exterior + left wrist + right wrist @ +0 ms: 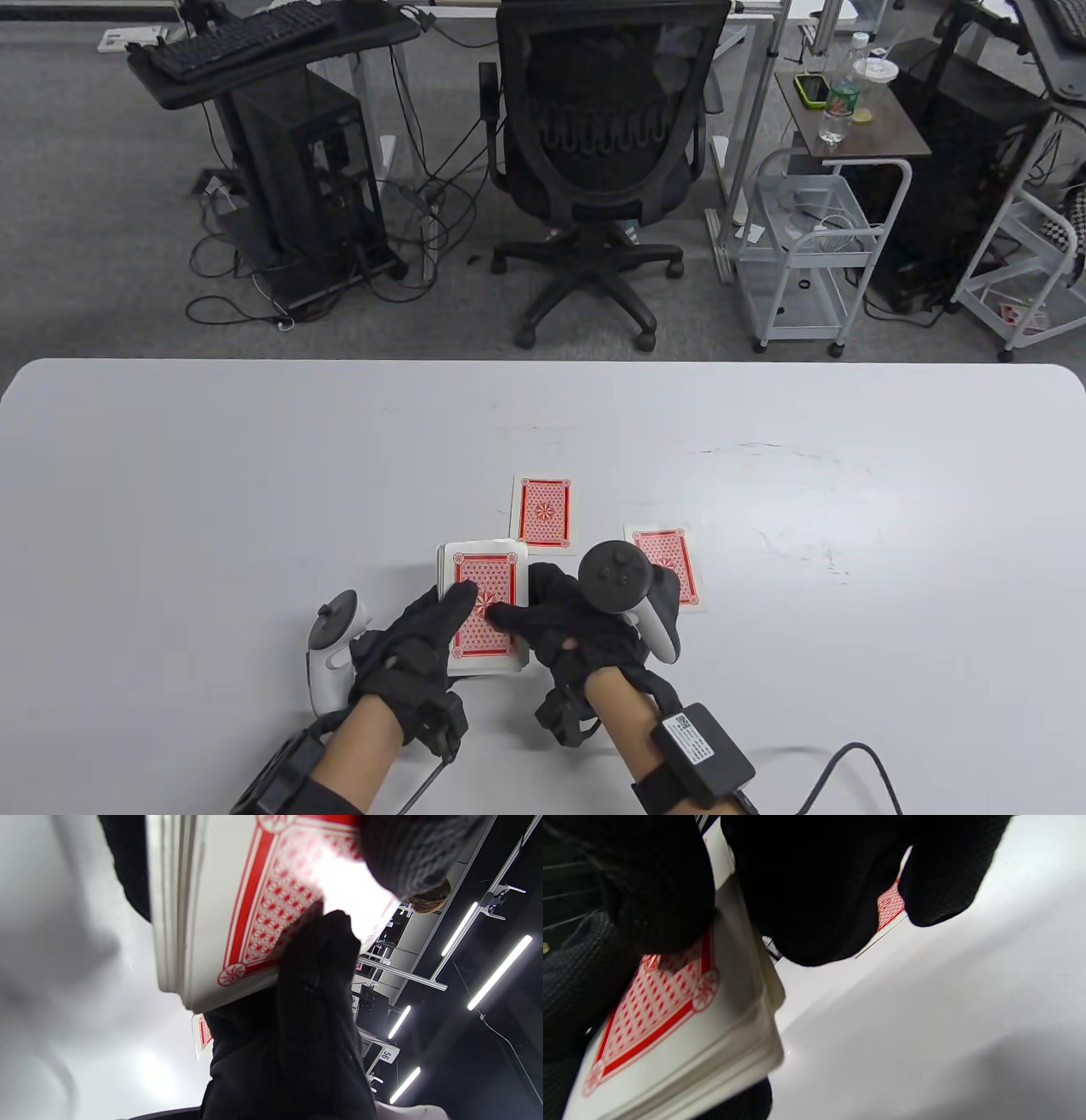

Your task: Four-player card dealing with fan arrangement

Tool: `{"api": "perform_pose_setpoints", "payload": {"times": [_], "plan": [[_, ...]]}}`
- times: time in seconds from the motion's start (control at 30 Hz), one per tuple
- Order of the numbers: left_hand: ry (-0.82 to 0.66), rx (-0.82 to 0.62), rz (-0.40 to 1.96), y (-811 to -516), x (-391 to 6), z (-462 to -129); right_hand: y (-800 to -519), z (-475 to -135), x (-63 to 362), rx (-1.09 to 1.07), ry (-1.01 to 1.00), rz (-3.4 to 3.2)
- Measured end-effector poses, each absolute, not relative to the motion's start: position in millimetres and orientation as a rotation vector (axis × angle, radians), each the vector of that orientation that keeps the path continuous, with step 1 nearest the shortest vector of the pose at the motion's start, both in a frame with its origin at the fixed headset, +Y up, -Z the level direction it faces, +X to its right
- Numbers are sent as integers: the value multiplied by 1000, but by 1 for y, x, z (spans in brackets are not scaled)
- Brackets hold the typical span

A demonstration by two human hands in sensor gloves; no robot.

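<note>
A deck of red-backed cards (484,594) lies in my left hand (441,620), just above the white table (212,509); the thumb rests on its top. My right hand (526,615) reaches over from the right and its fingers press on the deck's top card at the right edge. The deck fills the left wrist view (237,908) and shows in the right wrist view (670,1018). Two single cards lie face down on the table: one beyond the deck (544,509), one to the right (670,564), partly hidden by the right hand's tracker.
An office chair (598,170) stands beyond the table's far edge. A white cart (806,246) and computer desks stand on the floor behind. A cable (848,764) runs from my right wrist across the table's front right.
</note>
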State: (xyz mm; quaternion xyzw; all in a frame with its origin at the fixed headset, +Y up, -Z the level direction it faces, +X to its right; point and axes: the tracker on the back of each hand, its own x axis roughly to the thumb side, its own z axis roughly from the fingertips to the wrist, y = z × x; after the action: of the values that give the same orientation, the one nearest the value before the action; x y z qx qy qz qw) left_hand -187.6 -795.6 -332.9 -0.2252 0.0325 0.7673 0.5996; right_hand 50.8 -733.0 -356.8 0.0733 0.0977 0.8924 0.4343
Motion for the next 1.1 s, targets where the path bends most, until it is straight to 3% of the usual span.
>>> {"api": "perform_pose_setpoints", "payload": {"times": [0.33,0.53,0.9,1.1], "plan": [[63,-540,1823,-798,-189,-335,-746,-364,85,127,304,1914],[173,-442,1729,-797,-218,-341,-743,-369,113,56,252,2149],[270,-397,1682,-801,-245,-345,-761,-365,67,91,324,3017],[229,-402,1694,-798,-237,-344,-753,-364,70,81,289,2997]]}}
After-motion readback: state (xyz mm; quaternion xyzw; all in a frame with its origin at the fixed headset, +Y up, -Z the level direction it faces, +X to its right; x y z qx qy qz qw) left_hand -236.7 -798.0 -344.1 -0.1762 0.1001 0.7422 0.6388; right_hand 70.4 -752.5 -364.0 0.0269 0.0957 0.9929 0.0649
